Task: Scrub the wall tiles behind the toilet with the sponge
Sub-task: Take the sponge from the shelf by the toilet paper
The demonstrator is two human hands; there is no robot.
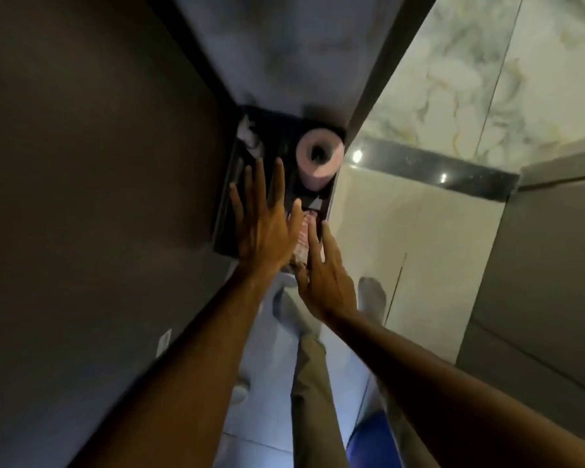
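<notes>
Both my arms reach forward into a dark recessed shelf (227, 197) set in the wall. My left hand (264, 224) is spread flat, fingers apart, over the shelf's dark interior. My right hand (325, 275) is also open, fingers extended, just right of and below the left. Between the two hands sits a pinkish, patterned object (303, 238), partly hidden; I cannot tell whether it is the sponge. Neither hand grips it. No toilet shows clearly.
A pink toilet-paper roll (320, 157) stands at the back of the shelf, with crumpled white paper (249, 138) at its far left. A dark panel (81, 197) fills the left. Marble wall tiles (487, 96) and a black ledge (436, 167) lie right.
</notes>
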